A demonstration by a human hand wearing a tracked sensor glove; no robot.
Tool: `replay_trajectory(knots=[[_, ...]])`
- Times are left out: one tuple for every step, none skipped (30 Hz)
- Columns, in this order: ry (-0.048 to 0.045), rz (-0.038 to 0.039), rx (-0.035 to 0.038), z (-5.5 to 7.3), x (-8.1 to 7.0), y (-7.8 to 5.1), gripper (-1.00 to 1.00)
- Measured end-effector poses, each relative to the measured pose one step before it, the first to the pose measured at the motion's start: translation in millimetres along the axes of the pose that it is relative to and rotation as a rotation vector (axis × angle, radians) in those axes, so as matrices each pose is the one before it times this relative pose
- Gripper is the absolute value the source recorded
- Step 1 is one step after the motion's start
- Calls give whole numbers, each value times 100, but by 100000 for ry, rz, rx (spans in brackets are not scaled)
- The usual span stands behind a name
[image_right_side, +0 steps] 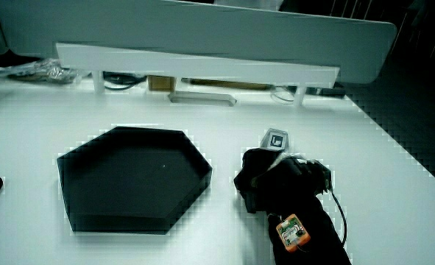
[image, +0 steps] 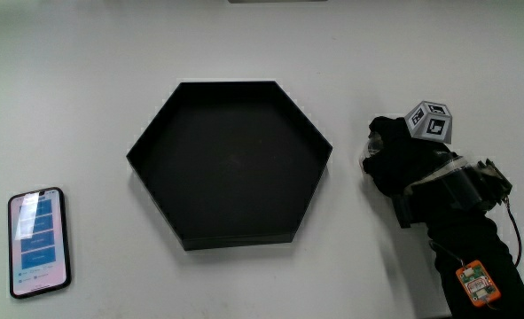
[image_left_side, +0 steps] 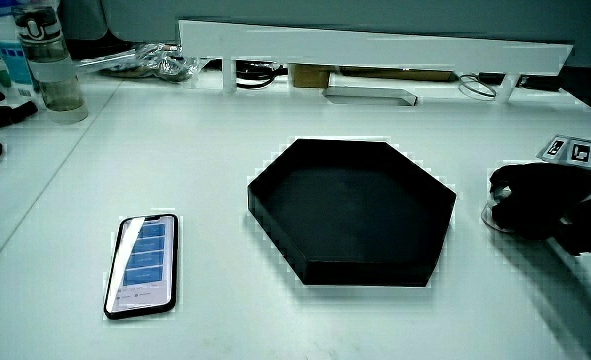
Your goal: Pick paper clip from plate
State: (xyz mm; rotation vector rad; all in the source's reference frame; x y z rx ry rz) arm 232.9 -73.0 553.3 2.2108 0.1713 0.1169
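A: Entry, largest first. White table [image: 84, 80]; on it a black hexagonal tray-like plate [image: 160, 173] with low walls. In the main view the black-gloved hand [image: 408, 164] rests on the table at the plate's 3 o'clock, just beside it and apart from its wall, with the small patterned cube [image: 430, 121] on its back.

B: Fingers?

A: Curled downward against the table. Whether they pinch anything, I cannot tell; the fingertips are hidden under the glove in all three views.

B: And the paper clip?

A: Not visible anywhere. The plate's floor reads bare in the main view and in both side views. A tiny pale speck shows on the floor in a side view [image_right_side: 163, 166], too small to identify. The clip is either under the curled fingers at 3 o'clock of the plate or too small to resolve.

B: Risks?

A: Judgement only: a thin clip inside a thick glove could slip unnoticed if the curl loosens. If it lies flat on the plate, the gloved fingertips may fail to get under it, and reaching over the low wall could nudge the plate.

B: Other items?

A: A smartphone with a lit screen [image: 38, 241] at the plate's 8 o'clock, well apart.
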Motion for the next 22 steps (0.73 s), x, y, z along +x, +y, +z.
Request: replay_trajectory(knots=[[515,622,-381,-101,56,10,100],[57,795,549,80,-100,-209,100],[-683,-558,-483,-156,141,185,100],[1687,504,25,34,59,-109,100],[714,1399,-687,105,-31,-132,100],[-1505,-1289,3438,180,-15,-199,100],[470,433,-828,94,66,135,100],[623,2328,-293,380,-196,-233,100],[-798,-1687,1570,256,-56,-152,100],[-863,-1225,434,123,56,255,100],[511,3213,267,588,-470,-487,100],[-19,356,1558,437,-310,-302,100],[-669,480,461,344,-261,-149,100],[1709,2804,-52,450,-453,-495,100],[-409,198,1118,257,-258,-136,100],[-83,805,2365,341,-360,-221,100],[-290,890,-4,223,-323,-90,100],[1130,2320,-676,259,-397,-149,100],[-1466,-1748,2797,186,-293,-5,100],[1161,3472,-1711,147,-454,25,100],[689,1657,1874,301,-557,-256,100],[1550,648,-297,156,-385,40,100]])
